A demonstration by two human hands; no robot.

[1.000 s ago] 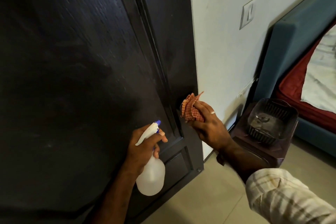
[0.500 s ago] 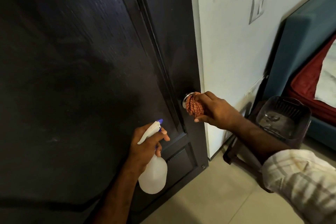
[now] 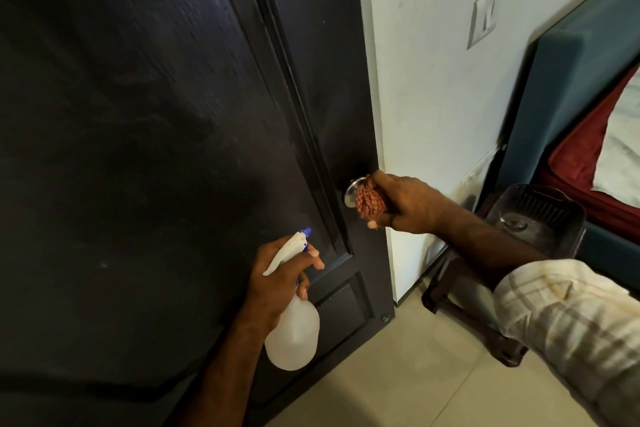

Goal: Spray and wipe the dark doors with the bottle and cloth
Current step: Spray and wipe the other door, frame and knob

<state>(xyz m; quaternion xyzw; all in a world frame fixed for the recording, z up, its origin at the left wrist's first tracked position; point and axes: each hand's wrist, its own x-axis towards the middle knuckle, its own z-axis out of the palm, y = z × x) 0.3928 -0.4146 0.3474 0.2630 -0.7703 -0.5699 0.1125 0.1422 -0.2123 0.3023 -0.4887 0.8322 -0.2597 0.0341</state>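
While the right hand (image 3: pixel 405 204) wraps a bunched red checked cloth (image 3: pixel 371 203) around the silver door knob (image 3: pixel 354 190), the left hand (image 3: pixel 280 279) grips a white spray bottle (image 3: pixel 292 333) low beside the dark door (image 3: pixel 156 149), nozzle toward the panel. Twisting the cloth fully round the knob likely cleans it best.

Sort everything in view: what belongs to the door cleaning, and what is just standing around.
In use: white plastic spray bottle in left hand; orange checked cloth in right hand; dark wooden door; round metal doorknob.

Standing around: dark plastic stool; wall switch; teal bed frame.
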